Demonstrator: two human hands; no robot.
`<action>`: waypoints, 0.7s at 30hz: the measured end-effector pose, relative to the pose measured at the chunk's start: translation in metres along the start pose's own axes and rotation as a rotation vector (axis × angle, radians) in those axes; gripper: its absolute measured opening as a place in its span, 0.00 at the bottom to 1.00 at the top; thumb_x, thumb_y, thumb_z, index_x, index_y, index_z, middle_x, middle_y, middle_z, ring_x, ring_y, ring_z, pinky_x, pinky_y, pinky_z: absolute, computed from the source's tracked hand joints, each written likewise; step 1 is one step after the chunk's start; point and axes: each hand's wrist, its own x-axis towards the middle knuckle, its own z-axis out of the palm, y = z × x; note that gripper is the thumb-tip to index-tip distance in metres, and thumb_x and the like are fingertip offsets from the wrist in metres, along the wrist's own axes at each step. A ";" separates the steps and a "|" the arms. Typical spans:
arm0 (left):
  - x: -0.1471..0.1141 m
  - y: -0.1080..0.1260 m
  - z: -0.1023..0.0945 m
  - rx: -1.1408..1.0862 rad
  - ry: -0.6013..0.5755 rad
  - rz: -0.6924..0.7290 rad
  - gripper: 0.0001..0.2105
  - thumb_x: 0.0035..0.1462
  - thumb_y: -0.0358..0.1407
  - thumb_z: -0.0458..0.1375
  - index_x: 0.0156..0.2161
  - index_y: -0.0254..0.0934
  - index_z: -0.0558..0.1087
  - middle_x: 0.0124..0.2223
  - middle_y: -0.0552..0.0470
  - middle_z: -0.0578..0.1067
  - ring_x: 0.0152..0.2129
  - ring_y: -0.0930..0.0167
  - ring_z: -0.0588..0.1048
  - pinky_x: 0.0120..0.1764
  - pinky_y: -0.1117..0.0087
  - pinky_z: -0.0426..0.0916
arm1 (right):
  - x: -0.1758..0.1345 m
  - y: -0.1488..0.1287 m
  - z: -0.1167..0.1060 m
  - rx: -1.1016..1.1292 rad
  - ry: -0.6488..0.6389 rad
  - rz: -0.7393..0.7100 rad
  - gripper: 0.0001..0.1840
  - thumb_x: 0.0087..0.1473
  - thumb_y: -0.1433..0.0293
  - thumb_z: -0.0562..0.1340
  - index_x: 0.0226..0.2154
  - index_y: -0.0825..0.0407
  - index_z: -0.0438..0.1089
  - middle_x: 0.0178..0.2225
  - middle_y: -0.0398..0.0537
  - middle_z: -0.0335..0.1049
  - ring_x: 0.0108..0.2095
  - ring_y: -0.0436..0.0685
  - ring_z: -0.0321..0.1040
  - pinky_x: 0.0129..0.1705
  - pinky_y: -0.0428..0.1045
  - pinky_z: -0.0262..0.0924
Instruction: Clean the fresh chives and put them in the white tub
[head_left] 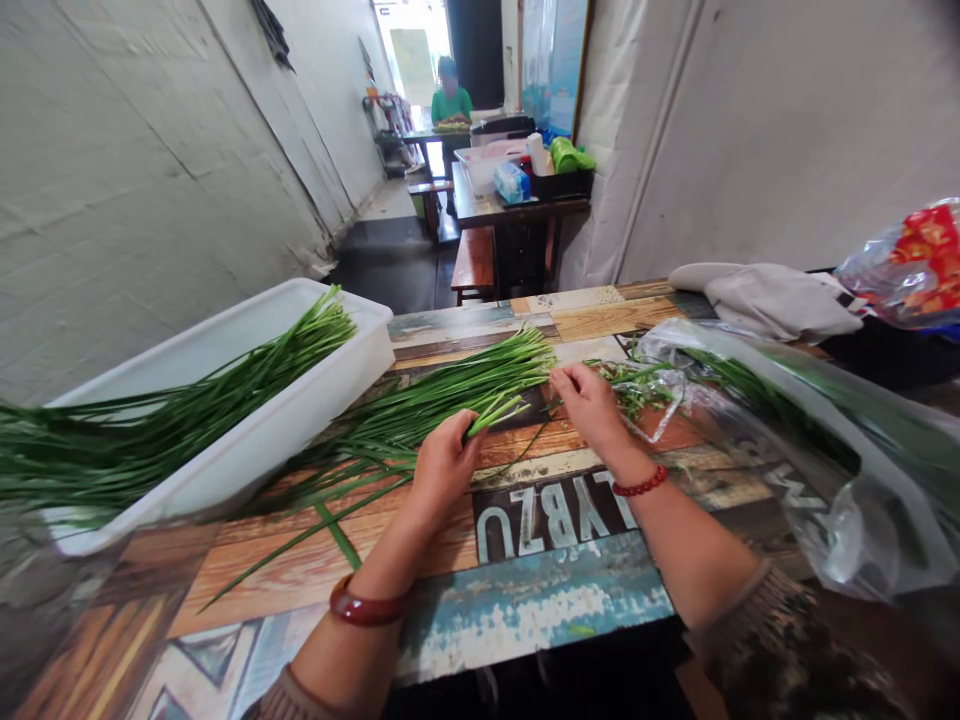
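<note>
My left hand (448, 455) is closed around a few garlic chives (499, 410), their pale cut ends pointing right and their long leaves trailing left. My right hand (589, 400) is pinched at the fingertips, just right of those ends; whatever it holds is too small to make out. Beyond my left hand lies a larger pile of garlic chives (457, 390) on the table, stems toward the right. Close to my right hand sits a small heap of trimmed scraps (645, 390).
At left a white plastic tub (375, 345) holds more garlic chives. A clear plastic bag (892, 520) with greens lies on the wood-patterned table (540, 600) at right. Behind it are a light cloth (780, 300) and a red package (926, 260). A person in green (451, 105) sits far back.
</note>
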 end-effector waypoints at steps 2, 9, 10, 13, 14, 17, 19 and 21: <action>0.000 0.000 0.000 0.002 -0.001 0.000 0.10 0.61 0.37 0.50 0.29 0.38 0.64 0.27 0.56 0.67 0.25 0.73 0.65 0.30 0.73 0.55 | 0.002 -0.002 -0.006 -0.045 -0.046 -0.058 0.20 0.62 0.58 0.53 0.24 0.51 0.67 0.24 0.44 0.66 0.28 0.53 0.62 0.34 0.49 0.55; -0.001 0.001 0.001 0.003 -0.010 -0.001 0.09 0.61 0.37 0.50 0.30 0.38 0.65 0.28 0.55 0.69 0.26 0.73 0.65 0.30 0.73 0.56 | -0.009 -0.012 0.009 -0.102 -0.231 -0.256 0.05 0.56 0.67 0.60 0.30 0.49 0.70 0.35 0.46 0.73 0.38 0.55 0.68 0.43 0.50 0.60; -0.002 0.000 0.001 0.006 -0.013 0.002 0.09 0.61 0.37 0.50 0.30 0.38 0.65 0.28 0.55 0.69 0.26 0.73 0.65 0.30 0.73 0.56 | -0.010 -0.013 0.011 -0.142 -0.234 -0.291 0.05 0.56 0.69 0.61 0.29 0.49 0.70 0.35 0.46 0.73 0.39 0.55 0.68 0.44 0.51 0.59; -0.002 -0.001 0.002 0.013 -0.024 0.012 0.08 0.61 0.36 0.50 0.30 0.38 0.66 0.29 0.55 0.69 0.26 0.73 0.65 0.31 0.73 0.56 | -0.014 -0.020 0.011 -0.290 -0.232 -0.410 0.04 0.56 0.72 0.60 0.30 0.49 0.69 0.41 0.47 0.74 0.43 0.57 0.67 0.48 0.54 0.56; -0.002 -0.001 0.002 0.015 -0.029 0.011 0.08 0.61 0.36 0.50 0.30 0.38 0.66 0.29 0.55 0.69 0.26 0.73 0.65 0.31 0.73 0.56 | -0.015 -0.022 0.010 -0.340 -0.225 -0.440 0.05 0.56 0.73 0.60 0.30 0.49 0.69 0.43 0.47 0.74 0.45 0.58 0.67 0.50 0.55 0.54; -0.002 -0.001 0.002 0.019 -0.029 0.004 0.08 0.61 0.36 0.50 0.30 0.38 0.65 0.29 0.55 0.69 0.26 0.72 0.66 0.31 0.73 0.56 | -0.015 -0.028 0.005 -0.460 -0.163 -0.462 0.06 0.56 0.76 0.57 0.32 0.49 0.67 0.45 0.49 0.72 0.47 0.59 0.64 0.51 0.55 0.52; -0.002 -0.001 0.001 0.015 -0.017 0.005 0.08 0.61 0.37 0.50 0.30 0.38 0.65 0.29 0.55 0.69 0.27 0.72 0.66 0.31 0.73 0.56 | -0.013 -0.027 0.000 -0.522 -0.105 -0.438 0.06 0.58 0.75 0.56 0.33 0.50 0.67 0.44 0.51 0.71 0.47 0.59 0.64 0.50 0.55 0.52; -0.001 0.000 0.001 0.007 -0.010 0.004 0.09 0.61 0.37 0.50 0.30 0.38 0.65 0.28 0.55 0.69 0.26 0.72 0.65 0.31 0.73 0.56 | -0.009 -0.023 -0.005 -0.581 -0.053 -0.416 0.06 0.61 0.73 0.54 0.34 0.50 0.67 0.44 0.52 0.71 0.46 0.60 0.63 0.49 0.55 0.52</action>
